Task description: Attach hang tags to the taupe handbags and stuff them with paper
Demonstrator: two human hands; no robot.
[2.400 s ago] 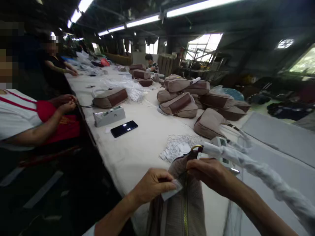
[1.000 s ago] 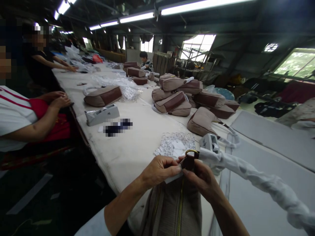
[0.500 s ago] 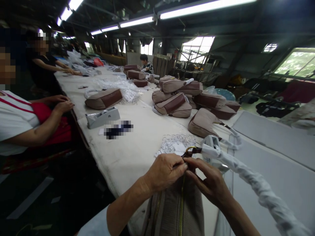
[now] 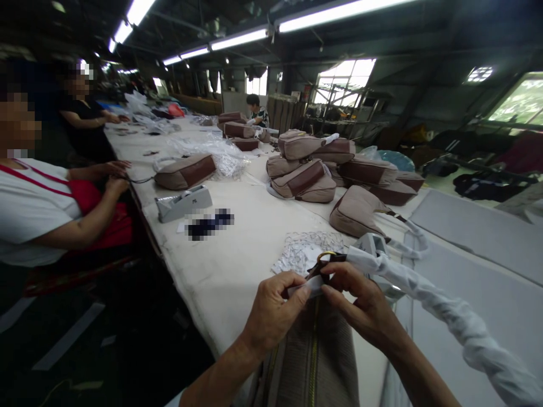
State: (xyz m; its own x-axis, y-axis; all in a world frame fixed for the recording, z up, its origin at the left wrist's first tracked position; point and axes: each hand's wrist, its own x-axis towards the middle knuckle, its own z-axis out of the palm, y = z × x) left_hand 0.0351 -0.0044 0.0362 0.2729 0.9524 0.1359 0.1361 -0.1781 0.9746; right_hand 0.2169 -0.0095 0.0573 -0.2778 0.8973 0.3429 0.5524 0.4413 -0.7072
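Brown bag point(image 4: 337, 356) at the near side of the table point(image 4: 229, 254), zip point(image 4: 313, 364) facing up, as I see it remotely through the head camera. At the bag's far end, the left hand point(image 4: 269, 311) is narrow, thumb and fingers pinching a white slip point(image 4: 314, 284). The right hand point(image 4: 369, 305) is also narrow, thumb and forefinger at the slip's right end; I cannot tell whether they grip the slip or the dark tab point(image 4: 338, 257) by the gold ring point(image 4: 324, 254). A wrapped strap point(image 4: 445, 311) extends to the right of the bag; crumpled wrapping point(image 4: 297, 249) lies just beyond it. For a neat result, I judge it best to hold the slip taut with the left hand and steady its other end with the right, smoothing out creases and leaving the ring free. Relative to the earliest frame, the slip, there held left of the bag's zip, is now at the bag's far end near the ring, and both hands meet around it; half a second ago the fingers largely hide it from me
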